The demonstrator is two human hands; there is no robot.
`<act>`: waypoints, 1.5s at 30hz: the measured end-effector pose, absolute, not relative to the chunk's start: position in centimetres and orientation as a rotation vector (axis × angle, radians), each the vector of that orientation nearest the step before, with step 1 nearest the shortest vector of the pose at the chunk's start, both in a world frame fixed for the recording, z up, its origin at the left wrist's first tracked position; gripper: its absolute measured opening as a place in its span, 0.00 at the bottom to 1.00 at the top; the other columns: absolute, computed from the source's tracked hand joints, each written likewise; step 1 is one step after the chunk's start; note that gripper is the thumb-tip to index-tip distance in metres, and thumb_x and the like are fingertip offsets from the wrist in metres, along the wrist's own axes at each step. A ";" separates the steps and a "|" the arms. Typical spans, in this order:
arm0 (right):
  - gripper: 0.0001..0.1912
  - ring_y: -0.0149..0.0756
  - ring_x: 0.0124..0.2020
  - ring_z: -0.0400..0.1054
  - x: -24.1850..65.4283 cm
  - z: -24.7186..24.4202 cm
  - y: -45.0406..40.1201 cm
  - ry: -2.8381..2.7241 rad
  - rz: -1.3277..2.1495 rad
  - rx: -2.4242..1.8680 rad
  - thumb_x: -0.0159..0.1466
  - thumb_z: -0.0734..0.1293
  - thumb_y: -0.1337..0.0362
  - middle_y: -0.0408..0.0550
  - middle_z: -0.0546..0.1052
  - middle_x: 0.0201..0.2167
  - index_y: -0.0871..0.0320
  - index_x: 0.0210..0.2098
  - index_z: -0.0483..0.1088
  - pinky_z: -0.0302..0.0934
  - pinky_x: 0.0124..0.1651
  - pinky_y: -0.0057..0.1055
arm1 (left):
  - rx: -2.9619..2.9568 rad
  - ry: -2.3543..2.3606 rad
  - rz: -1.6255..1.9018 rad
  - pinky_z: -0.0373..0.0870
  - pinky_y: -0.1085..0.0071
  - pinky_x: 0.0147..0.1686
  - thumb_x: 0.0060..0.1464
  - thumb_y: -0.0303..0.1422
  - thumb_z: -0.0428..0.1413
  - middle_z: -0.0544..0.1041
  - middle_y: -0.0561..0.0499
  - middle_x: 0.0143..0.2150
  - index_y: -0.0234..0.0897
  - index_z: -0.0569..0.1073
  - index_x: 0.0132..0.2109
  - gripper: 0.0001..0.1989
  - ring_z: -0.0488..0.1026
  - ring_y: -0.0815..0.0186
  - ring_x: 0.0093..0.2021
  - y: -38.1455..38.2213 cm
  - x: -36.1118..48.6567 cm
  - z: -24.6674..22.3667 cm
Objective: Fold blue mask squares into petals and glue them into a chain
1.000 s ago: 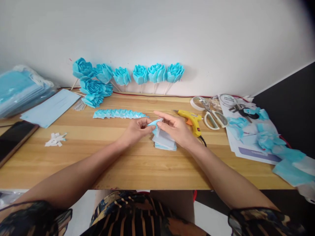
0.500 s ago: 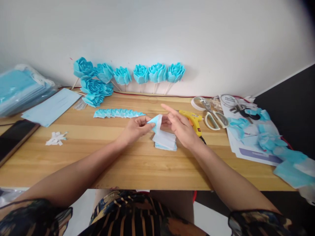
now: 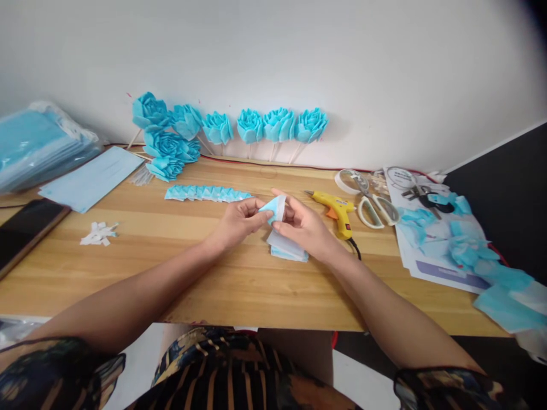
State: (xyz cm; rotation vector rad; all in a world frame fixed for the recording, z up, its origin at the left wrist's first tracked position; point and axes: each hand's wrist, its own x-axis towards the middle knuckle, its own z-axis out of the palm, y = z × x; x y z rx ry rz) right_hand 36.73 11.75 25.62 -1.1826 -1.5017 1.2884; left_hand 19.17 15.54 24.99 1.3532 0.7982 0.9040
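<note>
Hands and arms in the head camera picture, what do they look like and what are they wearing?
The left hand and right hand are bare: I see no gloves, rings or watch. The left sleeve and right sleeve are loose and dark, with tan patterning and black edges. They leave the forearms uncovered.

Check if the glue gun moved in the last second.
No: the glue gun keeps its place just left of the scissors; only the camera view shifted.
</note>
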 end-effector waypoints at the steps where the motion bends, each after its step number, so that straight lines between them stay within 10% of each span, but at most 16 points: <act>1: 0.36 0.33 0.33 0.70 36.7 25.7 11.7 -1.519 1.275 -1.186 0.58 0.68 0.65 0.42 0.74 0.32 0.51 0.65 0.59 0.67 0.37 0.32 | 1.345 0.798 0.909 0.51 0.74 0.20 0.47 0.44 0.64 0.63 0.59 0.18 0.34 0.71 0.30 0.18 0.56 0.75 0.19 15.6 19.1 25.0; 13: 0.30 0.39 0.45 0.71 38.3 26.2 12.5 -1.736 0.596 -1.258 0.64 0.64 0.67 0.49 0.77 0.45 0.51 0.65 0.59 0.66 0.50 0.41 | 1.077 0.728 0.957 0.50 0.75 0.20 0.50 0.41 0.64 0.60 0.60 0.16 0.34 0.69 0.30 0.16 0.56 0.76 0.18 16.3 18.6 24.3; 21: 0.16 0.46 0.58 0.65 38.0 25.9 12.7 -2.077 0.009 -1.019 0.62 0.64 0.73 0.48 0.73 0.54 0.48 0.46 0.69 0.59 0.59 0.52 | 1.036 0.677 0.921 0.50 0.75 0.20 0.50 0.41 0.64 0.60 0.60 0.17 0.35 0.69 0.29 0.16 0.56 0.76 0.18 16.0 18.7 24.7; 45: 0.04 0.40 0.48 0.71 37.6 25.0 12.6 -1.732 0.724 -1.127 0.62 0.68 0.62 0.49 0.77 0.45 0.54 0.32 0.69 0.63 0.54 0.41 | 1.207 0.746 0.896 0.52 0.76 0.20 0.48 0.46 0.63 0.63 0.59 0.18 0.35 0.71 0.33 0.18 0.56 0.75 0.19 15.8 18.9 24.3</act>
